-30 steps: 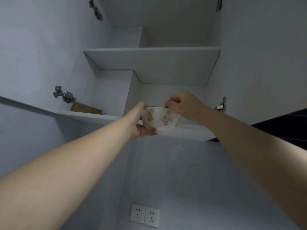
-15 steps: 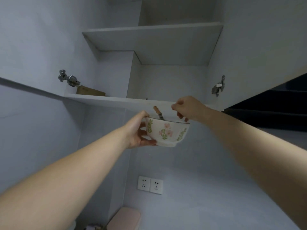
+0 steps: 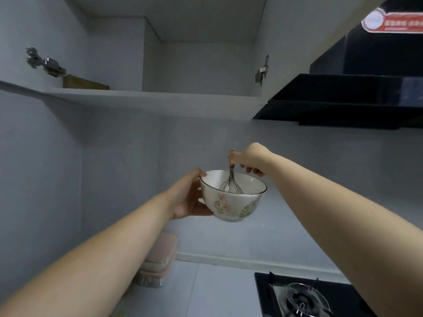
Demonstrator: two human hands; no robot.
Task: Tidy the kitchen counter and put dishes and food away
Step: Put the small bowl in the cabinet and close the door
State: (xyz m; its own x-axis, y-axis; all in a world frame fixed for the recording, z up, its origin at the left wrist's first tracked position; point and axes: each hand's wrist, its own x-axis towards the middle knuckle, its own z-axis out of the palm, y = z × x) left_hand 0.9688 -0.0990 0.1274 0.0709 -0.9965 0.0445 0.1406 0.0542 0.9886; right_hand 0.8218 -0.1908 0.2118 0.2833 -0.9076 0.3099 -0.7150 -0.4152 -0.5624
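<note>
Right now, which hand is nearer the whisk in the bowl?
Right. The right hand pinches the handle of the whisk, above the bowl; the left hand holds the bowl's left side, not touching the whisk.

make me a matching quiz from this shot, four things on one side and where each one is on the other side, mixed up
Things
1. bowl
2. whisk
3. brown box
4. stove burner

Places
A. on the cupboard shelf, upper left
B. held by the left hand
C. lower right, set in the counter
D. standing in the bowl, handle pinched by the right hand

Pairs: 1-B, 2-D, 3-A, 4-C
</note>
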